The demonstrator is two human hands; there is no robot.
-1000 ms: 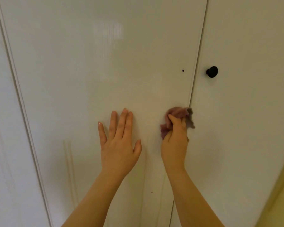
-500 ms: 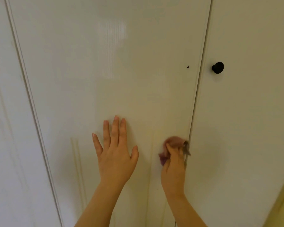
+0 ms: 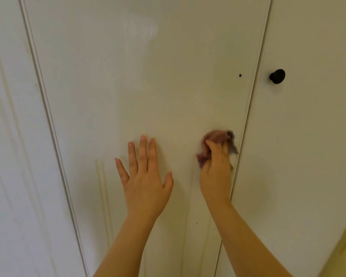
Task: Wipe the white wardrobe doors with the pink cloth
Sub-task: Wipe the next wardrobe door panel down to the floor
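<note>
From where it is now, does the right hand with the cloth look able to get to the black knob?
Probably yes. The right hand, gripping the pink cloth, sits below and left of the black knob; only bare right door lies between them, with nothing in the way.

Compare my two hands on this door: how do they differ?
Left hand lies flat, fingers straight and spread, empty; right hand curls round the crumpled pink cloth. Left hand sits mid-panel on the glossy white wardrobe door; right hand at its right edge. Both are against that door.
</note>
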